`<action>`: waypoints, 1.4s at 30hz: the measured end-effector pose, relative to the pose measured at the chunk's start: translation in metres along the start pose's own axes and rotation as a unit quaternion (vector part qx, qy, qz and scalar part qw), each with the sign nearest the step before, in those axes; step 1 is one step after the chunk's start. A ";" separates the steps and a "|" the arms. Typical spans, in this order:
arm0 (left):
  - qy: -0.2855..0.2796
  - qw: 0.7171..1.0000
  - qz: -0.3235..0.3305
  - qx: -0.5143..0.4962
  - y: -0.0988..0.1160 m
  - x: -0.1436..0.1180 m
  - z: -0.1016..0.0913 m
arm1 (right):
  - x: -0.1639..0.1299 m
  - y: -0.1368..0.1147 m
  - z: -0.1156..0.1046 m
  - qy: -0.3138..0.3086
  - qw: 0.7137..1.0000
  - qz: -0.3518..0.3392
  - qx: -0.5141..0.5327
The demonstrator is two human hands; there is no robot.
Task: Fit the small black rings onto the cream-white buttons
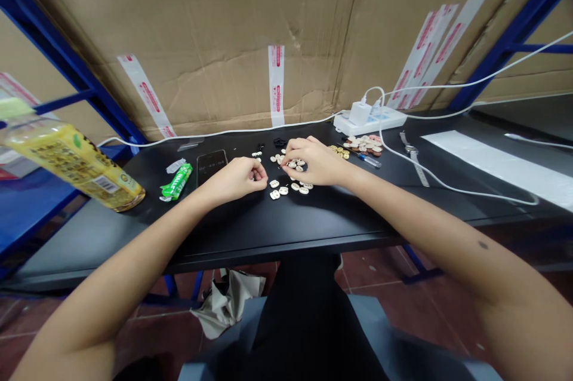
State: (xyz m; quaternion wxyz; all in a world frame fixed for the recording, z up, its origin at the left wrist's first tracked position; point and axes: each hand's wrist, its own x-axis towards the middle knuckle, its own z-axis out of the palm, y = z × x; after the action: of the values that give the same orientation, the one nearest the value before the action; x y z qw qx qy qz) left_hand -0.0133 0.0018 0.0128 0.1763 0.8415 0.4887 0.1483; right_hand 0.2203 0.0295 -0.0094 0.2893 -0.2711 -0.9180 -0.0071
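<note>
Several small cream-white buttons [286,189] lie scattered on the black table [250,220] between my hands. My left hand [235,179] rests on the table with its fingers curled in; whether they pinch a button is hidden. My right hand [311,160] lies palm down over the buttons, fingertips touching a few of them. A few black buttons [279,142] lie just behind the white ones. A pile of brown and pinkish buttons [364,144] sits to the right of my right hand.
A dark phone [212,164] and a green packet [176,183] lie left of my left hand. A yellow bottle [71,160] stands at the far left. A white power strip [370,120] with cables, a wristwatch [412,154] and a pen [369,160] sit at the right. Cardboard covers the back.
</note>
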 end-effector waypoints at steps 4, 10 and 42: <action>0.021 0.997 0.022 -0.077 0.001 0.001 0.000 | 0.000 0.001 0.004 0.003 0.998 -0.017 0.068; 0.028 0.980 0.030 -0.192 0.001 0.004 0.005 | 0.003 -0.002 0.008 0.011 0.986 -0.041 0.163; 0.104 0.990 0.039 0.086 0.001 -0.004 -0.021 | 0.003 -0.002 0.004 0.021 0.983 -0.029 0.178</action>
State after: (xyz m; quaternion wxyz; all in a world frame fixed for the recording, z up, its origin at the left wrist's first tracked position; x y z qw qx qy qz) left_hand -0.0235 0.0014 0.0315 0.0453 0.8520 0.4818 0.1996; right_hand 0.2150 0.0299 -0.0113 0.3517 -0.1887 -0.9058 0.1420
